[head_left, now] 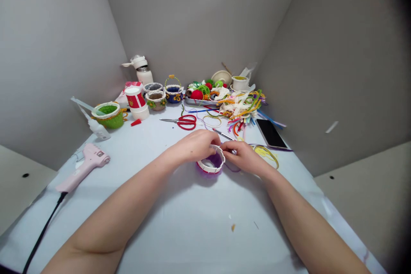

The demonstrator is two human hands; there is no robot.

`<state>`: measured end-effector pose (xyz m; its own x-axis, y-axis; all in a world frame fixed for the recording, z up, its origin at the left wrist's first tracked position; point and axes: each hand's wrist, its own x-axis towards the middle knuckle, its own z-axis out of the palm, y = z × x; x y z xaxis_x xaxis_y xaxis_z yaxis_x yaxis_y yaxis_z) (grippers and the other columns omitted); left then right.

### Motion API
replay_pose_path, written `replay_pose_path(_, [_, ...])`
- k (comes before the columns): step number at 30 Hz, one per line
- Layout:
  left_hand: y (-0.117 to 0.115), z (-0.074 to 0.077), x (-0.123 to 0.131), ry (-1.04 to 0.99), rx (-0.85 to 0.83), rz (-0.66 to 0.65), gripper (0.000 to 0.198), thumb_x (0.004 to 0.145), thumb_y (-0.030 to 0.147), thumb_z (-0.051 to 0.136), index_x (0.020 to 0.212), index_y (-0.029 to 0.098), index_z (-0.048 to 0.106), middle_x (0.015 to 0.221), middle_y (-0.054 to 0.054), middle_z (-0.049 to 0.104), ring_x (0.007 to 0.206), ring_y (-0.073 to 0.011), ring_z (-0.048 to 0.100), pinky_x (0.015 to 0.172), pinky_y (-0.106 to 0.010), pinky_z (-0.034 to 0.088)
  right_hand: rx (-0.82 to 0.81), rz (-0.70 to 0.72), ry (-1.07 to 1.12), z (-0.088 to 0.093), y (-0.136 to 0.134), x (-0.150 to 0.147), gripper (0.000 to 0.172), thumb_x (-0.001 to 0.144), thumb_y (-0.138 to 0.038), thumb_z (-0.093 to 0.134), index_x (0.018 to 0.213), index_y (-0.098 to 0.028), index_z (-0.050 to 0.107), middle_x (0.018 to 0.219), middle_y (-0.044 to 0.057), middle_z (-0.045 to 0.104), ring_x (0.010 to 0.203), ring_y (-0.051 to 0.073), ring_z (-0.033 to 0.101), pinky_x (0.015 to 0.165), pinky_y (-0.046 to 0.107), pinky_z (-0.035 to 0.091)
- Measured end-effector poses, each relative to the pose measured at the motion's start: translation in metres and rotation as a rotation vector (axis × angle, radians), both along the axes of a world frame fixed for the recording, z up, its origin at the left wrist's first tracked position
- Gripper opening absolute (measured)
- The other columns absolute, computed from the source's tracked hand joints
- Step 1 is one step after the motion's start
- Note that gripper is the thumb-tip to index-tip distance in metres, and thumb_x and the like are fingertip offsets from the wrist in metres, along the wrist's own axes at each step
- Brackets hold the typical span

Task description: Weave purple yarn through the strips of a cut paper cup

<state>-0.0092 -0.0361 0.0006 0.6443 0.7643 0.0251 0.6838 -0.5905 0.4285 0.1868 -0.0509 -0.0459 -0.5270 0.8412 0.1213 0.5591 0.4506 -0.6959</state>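
A small cup (pixel 210 168) with a white slatted rim and purple yarn around its body stands on the table in front of me. My left hand (pixel 203 143) grips its far left rim, thumb inside and fingers over the outer side. At the right side of the rim, my right hand (pixel 240 156) has its fingertips pinched together, touching the cup's edge. Purple yarn (pixel 231 169) trails below that hand; whether the fingers pinch the yarn itself is too small to make out. A pen (pixel 224 135) lies just beyond my hands.
Red-handled scissors (pixel 186 122) lie beyond the cup. A pink glue gun (pixel 85 167) with a black cord rests at left, near a green basket (pixel 111 115). Small decorated baskets (pixel 156 99) stand at the back. A yarn heap (pixel 242 105) and a phone (pixel 272 133) occupy the right.
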Motion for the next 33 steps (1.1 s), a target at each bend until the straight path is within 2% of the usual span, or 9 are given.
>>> replay_pose_path(2, [0.002,-0.003,0.003,-0.048,-0.024,-0.024,0.02,0.076,0.025,0.053,0.089,0.021,0.068,0.09,-0.001,0.07,0.08,-0.0137,0.06,0.065,-0.021,0.041,-0.003,0.001,-0.004,-0.001,0.0,0.0,0.024,0.087,-0.028,0.047,0.084,-0.017,0.067,0.077,0.001,0.067,0.072,0.015,0.057,0.065,0.024,0.044])
replay_pose_path(6, [0.003,-0.007,0.007,-0.073,-0.016,0.011,0.018,0.077,0.025,0.053,0.079,0.018,0.069,0.079,-0.001,0.07,0.072,-0.0136,0.058,0.06,-0.022,0.038,-0.027,-0.013,-0.032,0.003,0.001,0.005,0.023,0.086,-0.029,0.048,0.082,-0.017,0.066,0.074,0.001,0.064,0.068,0.014,0.055,0.063,0.023,0.042])
replay_pose_path(13, [0.004,-0.009,0.007,-0.069,0.008,0.048,0.018,0.076,0.025,0.054,0.079,0.019,0.07,0.079,-0.002,0.071,0.071,-0.014,0.059,0.06,-0.023,0.038,-0.136,-0.019,-0.083,0.03,-0.005,0.015,0.024,0.084,-0.035,0.051,0.081,-0.017,0.065,0.066,0.001,0.06,0.061,0.012,0.05,0.057,0.023,0.039])
replay_pose_path(18, [0.004,-0.009,0.008,-0.036,0.01,0.075,0.019,0.076,0.027,0.054,0.078,0.019,0.07,0.077,-0.003,0.07,0.069,-0.0145,0.058,0.058,-0.023,0.037,-0.085,-0.072,-0.185,0.048,-0.006,0.006,0.022,0.081,-0.032,0.05,0.079,-0.017,0.066,0.064,0.0,0.061,0.059,0.012,0.049,0.055,0.023,0.037])
replay_pose_path(27, [0.002,-0.006,0.007,0.044,0.026,0.097,0.022,0.078,0.027,0.05,0.082,0.019,0.071,0.079,-0.006,0.07,0.072,-0.0171,0.06,0.062,-0.025,0.042,-0.013,-0.126,-0.366,0.063,-0.004,-0.016,0.025,0.079,-0.034,0.051,0.063,-0.017,0.061,0.058,-0.001,0.06,0.054,0.011,0.048,0.048,0.023,0.031])
replay_pose_path(33, [0.002,-0.007,0.009,0.09,0.029,0.118,0.022,0.077,0.023,0.049,0.082,0.017,0.07,0.081,-0.008,0.07,0.071,-0.0182,0.061,0.061,-0.026,0.043,0.097,-0.134,-0.62,0.077,-0.002,-0.036,0.02,0.077,-0.03,0.054,0.065,-0.019,0.065,0.06,0.002,0.064,0.054,0.012,0.051,0.048,0.024,0.027])
